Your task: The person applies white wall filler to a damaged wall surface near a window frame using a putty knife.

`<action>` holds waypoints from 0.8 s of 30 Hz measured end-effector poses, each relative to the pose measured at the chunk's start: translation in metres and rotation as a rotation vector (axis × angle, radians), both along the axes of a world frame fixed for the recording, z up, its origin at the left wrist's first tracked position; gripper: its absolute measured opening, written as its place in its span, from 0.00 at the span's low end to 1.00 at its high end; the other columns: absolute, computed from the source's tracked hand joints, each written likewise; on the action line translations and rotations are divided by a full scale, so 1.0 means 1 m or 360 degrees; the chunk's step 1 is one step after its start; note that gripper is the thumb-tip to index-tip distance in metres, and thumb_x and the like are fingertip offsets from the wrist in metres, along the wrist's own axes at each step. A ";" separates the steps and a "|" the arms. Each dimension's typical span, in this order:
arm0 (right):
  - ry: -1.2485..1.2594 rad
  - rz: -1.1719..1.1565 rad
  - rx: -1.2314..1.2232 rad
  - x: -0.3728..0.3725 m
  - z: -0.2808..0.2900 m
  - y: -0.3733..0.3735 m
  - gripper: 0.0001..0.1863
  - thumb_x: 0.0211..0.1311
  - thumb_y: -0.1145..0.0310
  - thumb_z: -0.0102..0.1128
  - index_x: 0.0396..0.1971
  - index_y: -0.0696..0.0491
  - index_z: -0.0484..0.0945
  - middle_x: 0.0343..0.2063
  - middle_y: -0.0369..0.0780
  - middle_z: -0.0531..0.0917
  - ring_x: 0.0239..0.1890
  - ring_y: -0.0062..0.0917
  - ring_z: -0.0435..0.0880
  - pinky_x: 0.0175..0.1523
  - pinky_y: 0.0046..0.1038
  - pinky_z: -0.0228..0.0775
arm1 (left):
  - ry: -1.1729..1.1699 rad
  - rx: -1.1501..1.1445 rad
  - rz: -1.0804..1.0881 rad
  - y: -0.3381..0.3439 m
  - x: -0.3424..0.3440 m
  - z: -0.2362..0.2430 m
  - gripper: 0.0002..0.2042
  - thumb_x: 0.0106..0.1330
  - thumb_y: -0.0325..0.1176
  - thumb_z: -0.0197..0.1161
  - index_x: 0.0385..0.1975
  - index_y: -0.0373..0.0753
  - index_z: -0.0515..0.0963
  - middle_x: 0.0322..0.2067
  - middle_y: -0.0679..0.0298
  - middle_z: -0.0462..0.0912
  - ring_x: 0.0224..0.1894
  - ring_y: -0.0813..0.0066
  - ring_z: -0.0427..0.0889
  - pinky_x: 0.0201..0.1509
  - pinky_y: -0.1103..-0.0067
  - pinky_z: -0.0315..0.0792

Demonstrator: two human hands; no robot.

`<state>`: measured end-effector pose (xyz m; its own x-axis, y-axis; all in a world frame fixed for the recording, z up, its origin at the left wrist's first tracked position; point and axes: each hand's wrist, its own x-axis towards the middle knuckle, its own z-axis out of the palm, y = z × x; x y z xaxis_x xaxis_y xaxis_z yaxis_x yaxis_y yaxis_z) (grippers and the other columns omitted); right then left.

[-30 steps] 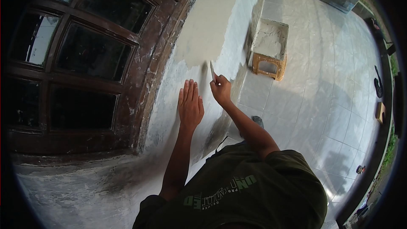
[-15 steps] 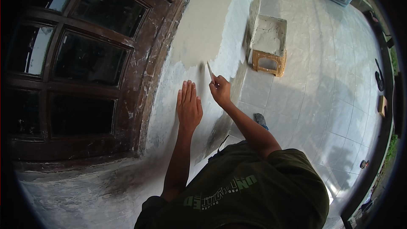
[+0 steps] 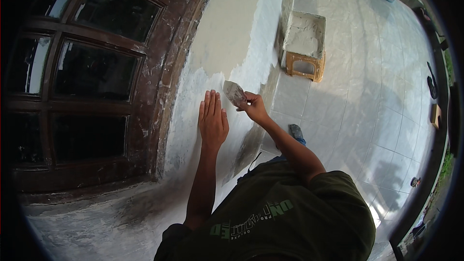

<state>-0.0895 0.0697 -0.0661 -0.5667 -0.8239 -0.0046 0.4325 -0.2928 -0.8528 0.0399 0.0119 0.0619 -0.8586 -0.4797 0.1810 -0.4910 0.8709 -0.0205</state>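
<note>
My left hand (image 3: 212, 121) rests flat, fingers stretched out, on the whitish wall (image 3: 181, 145) beside the wooden window frame. My right hand (image 3: 253, 106) grips a putty knife (image 3: 233, 92), its broad, smeared blade turned toward the camera and angled up to the left over the wall, just right of my left fingertips. Above both hands spreads a beige coat of filler (image 3: 220, 24) with a ragged lower edge on the whiter surface. A square tray (image 3: 304, 35) of pale putty rests on an orange plastic stool (image 3: 304, 67) to the right.
The dark wooden window (image 3: 96, 116) with glass panes fills the left. Grey tiled floor (image 3: 362, 67) lies on the right, with my shoe (image 3: 296, 133) on it. A small wooden block (image 3: 436, 116) and dark objects lie along the far right edge.
The putty knife has turned from edge-on to showing its flat blade and has moved slightly down and left with my right hand. My left hand has shifted slightly left in the picture.
</note>
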 end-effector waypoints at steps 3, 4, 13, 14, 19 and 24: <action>-0.0399 -0.0048 -0.0005 -0.046 -0.003 -0.008 0.09 0.61 0.77 0.55 0.36 0.59 0.84 0.33 0.39 0.86 0.36 0.23 0.85 0.43 0.31 0.83 | -0.0001 -0.0020 0.0009 0.002 0.000 0.000 0.24 0.73 0.33 0.43 0.66 0.29 0.63 0.68 0.52 0.62 0.74 0.61 0.53 0.76 0.65 0.45; -0.0464 -0.0074 -0.0019 -0.060 -0.007 -0.014 0.09 0.61 0.77 0.55 0.35 0.60 0.84 0.34 0.42 0.86 0.36 0.24 0.86 0.42 0.31 0.83 | -0.0003 -0.0042 0.0009 0.001 0.000 0.000 0.23 0.73 0.33 0.43 0.65 0.29 0.63 0.68 0.52 0.63 0.74 0.61 0.54 0.76 0.65 0.45; 0.0282 -0.0458 0.0193 -0.076 -0.011 -0.041 0.11 0.56 0.78 0.57 0.37 0.63 0.83 0.25 0.39 0.81 0.29 0.22 0.81 0.37 0.28 0.76 | -0.0009 -0.0016 -0.0015 0.002 -0.001 0.002 0.24 0.73 0.34 0.43 0.65 0.30 0.63 0.68 0.52 0.62 0.74 0.61 0.54 0.76 0.65 0.44; 0.0765 -0.0635 0.0308 -0.074 -0.010 -0.045 0.12 0.55 0.78 0.57 0.38 0.63 0.83 0.22 0.39 0.78 0.26 0.22 0.79 0.35 0.27 0.73 | 0.0002 0.0002 -0.0019 0.002 -0.001 0.003 0.24 0.73 0.33 0.43 0.66 0.30 0.63 0.68 0.52 0.62 0.74 0.60 0.54 0.76 0.64 0.44; 0.1126 -0.0586 0.0249 -0.026 0.013 -0.046 0.18 0.51 0.78 0.62 0.45 0.63 0.80 0.25 0.45 0.76 0.26 0.33 0.79 0.34 0.31 0.72 | 0.0013 0.0019 -0.0027 0.001 0.001 0.002 0.23 0.73 0.33 0.43 0.65 0.30 0.63 0.68 0.52 0.62 0.74 0.60 0.54 0.76 0.64 0.44; 0.0790 -0.0222 0.0277 0.005 0.026 -0.001 0.13 0.49 0.79 0.59 0.37 0.64 0.83 0.21 0.42 0.74 0.23 0.26 0.76 0.32 0.26 0.70 | 0.0024 0.0033 -0.0016 0.001 0.002 0.002 0.23 0.73 0.33 0.43 0.65 0.29 0.63 0.68 0.52 0.62 0.74 0.60 0.54 0.76 0.63 0.45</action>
